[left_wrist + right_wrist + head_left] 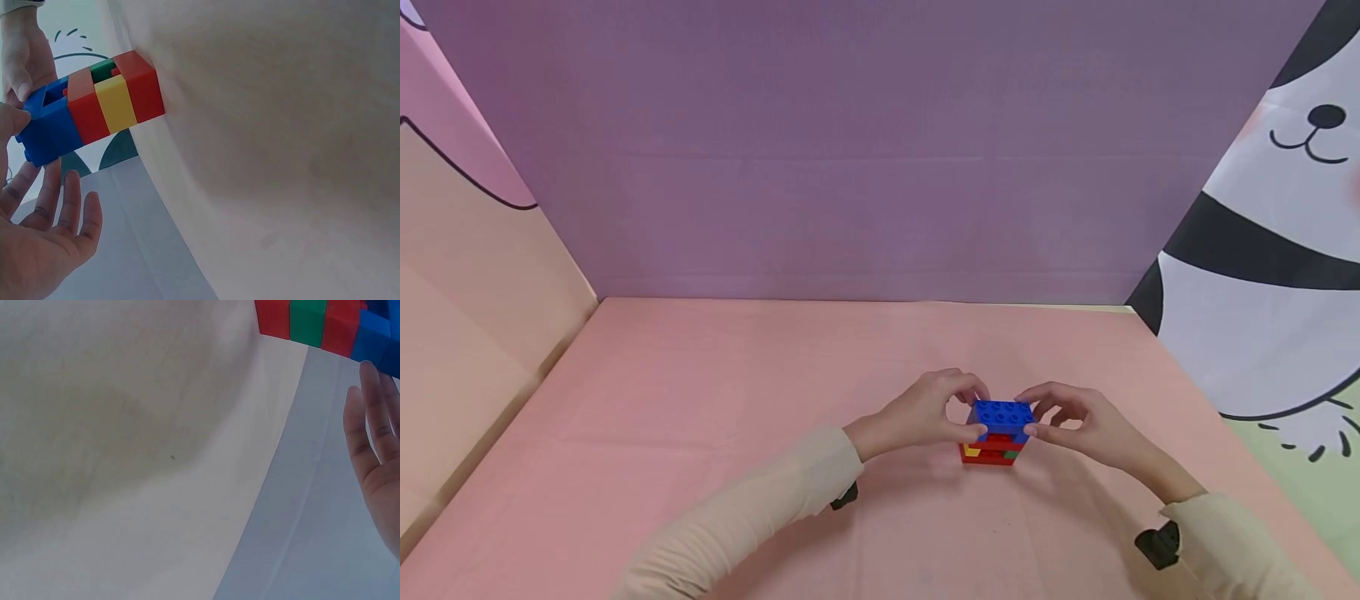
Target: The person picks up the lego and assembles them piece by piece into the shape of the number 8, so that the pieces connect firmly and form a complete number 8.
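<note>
A small tower of toy building bricks stands on the pink surface. On top lies a blue brick (1002,414) with rows of studs. Under it, in the left wrist view, come a layer with blue bricks and a gap, a red brick (89,105), a layer with a yellow brick (115,103) and a green brick (307,322), then a red bottom brick (144,86). My left hand (928,412) pinches the top blue brick's left end, thumb in front and fingers behind. At its right end, my right hand (1093,425) pinches the same brick between thumb and forefinger.
The pink tabletop (715,392) spreads around the tower. A purple panel (865,150) rises along the back edge, a beige panel (467,333) at the left, and a panda-printed panel (1262,342) at the right.
</note>
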`<action>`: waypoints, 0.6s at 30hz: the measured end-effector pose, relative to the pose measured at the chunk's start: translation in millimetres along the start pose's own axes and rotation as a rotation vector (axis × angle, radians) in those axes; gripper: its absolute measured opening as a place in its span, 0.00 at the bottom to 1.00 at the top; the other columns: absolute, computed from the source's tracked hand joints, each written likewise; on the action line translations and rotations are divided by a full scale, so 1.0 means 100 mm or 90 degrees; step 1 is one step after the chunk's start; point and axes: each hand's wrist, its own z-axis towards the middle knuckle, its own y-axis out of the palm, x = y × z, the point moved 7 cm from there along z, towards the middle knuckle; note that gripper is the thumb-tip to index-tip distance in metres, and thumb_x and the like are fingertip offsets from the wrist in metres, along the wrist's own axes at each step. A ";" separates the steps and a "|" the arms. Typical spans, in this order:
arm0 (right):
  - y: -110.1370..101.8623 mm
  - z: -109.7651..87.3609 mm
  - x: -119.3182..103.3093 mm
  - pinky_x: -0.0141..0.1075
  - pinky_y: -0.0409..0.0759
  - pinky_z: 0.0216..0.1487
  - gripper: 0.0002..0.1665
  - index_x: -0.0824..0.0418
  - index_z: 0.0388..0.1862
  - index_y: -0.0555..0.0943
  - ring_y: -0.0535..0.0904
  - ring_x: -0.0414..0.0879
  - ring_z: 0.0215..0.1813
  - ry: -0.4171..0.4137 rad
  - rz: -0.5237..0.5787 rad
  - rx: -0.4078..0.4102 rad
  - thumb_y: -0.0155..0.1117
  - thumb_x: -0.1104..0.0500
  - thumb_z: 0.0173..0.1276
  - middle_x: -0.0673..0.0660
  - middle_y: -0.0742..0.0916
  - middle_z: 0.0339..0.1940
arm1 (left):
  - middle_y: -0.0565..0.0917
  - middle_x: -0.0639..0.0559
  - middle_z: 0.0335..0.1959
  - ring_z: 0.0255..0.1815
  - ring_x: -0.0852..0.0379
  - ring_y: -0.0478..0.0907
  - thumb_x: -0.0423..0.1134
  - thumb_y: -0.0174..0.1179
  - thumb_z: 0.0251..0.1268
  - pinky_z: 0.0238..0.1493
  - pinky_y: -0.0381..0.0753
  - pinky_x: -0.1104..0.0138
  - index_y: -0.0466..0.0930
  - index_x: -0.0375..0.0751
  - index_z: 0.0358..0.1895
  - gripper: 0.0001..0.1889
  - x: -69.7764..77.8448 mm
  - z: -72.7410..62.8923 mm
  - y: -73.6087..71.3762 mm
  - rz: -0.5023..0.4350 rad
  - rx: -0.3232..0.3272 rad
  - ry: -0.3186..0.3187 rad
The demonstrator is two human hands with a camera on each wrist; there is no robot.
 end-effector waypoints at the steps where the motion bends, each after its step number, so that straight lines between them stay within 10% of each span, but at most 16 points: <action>1: 0.00 0.00 0.00 0.31 0.78 0.34 0.21 0.55 0.50 0.77 0.77 0.36 0.39 0.001 -0.001 0.000 0.67 0.62 0.56 0.50 0.82 0.43 | 0.78 0.59 0.40 0.44 0.66 0.74 0.46 0.65 0.53 0.48 0.74 0.72 0.74 0.51 0.47 0.17 0.00 0.00 0.00 -0.001 0.001 -0.001; 18: 0.02 0.00 0.05 0.31 0.79 0.36 0.19 0.55 0.50 0.77 0.78 0.37 0.39 0.025 0.009 -0.011 0.66 0.60 0.58 0.51 0.82 0.42 | 0.79 0.57 0.41 0.45 0.62 0.76 0.45 0.64 0.53 0.50 0.76 0.68 0.74 0.49 0.47 0.17 0.00 -0.01 0.00 -0.025 0.009 0.006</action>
